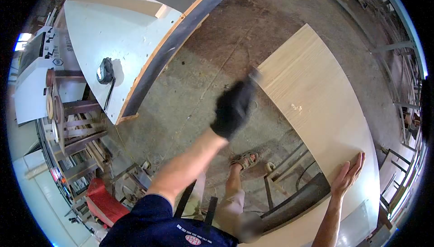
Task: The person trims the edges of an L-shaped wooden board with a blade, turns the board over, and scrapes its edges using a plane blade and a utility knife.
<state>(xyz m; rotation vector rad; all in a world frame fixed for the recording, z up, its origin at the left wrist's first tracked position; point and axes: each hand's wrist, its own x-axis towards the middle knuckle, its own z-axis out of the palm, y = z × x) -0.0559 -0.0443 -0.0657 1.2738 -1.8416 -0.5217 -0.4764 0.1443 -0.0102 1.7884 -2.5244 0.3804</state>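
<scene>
My left hand (235,107), in a black glove and smeared by motion, is closed around a small dark tool with a greyish end (256,74). This tool meets the near left corner of a curved, wood-grain board (312,79); its kind is too blurred to make out. My right hand (348,174) is bare and lies flat on the board's surface toward the right, fingers stretched out and holding nothing. Small pale flecks (296,108) lie on the board near its middle.
Left of me, a curved pale panel (104,25) carries a tape measure (106,71) and wooden strips (135,3). A shelf rack with wood offcuts (81,125) and a red object (104,202) stand at lower left. Dark framing (294,202) runs beneath the board.
</scene>
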